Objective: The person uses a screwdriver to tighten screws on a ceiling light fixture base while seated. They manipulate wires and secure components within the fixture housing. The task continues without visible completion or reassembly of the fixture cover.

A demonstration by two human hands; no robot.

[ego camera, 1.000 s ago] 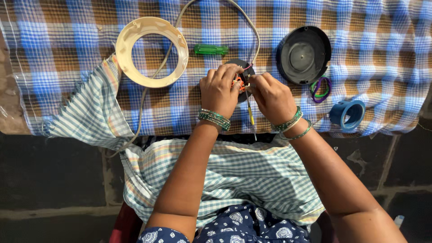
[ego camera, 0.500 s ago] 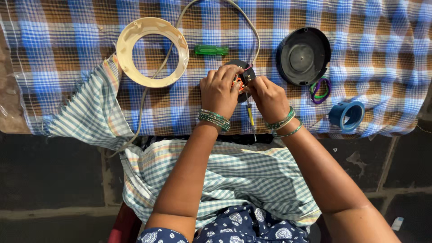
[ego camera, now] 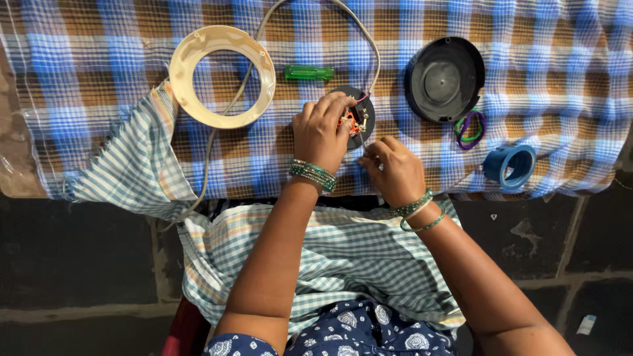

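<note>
I see the black part [ego camera: 359, 113] mid-cloth [ego camera: 99, 66], my left hand [ego camera: 321, 132] pinching it by its orange piece. My right hand [ego camera: 394, 170], just nearer, is closed on a thin wire [ego camera: 363, 140]. Ring [ego camera: 222, 76] lies left, cover [ego camera: 444, 79] right.

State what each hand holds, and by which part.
Left hand grips the small black round part at its orange middle. Right hand pinches a thin tool; its grip point cannot be told.
</note>
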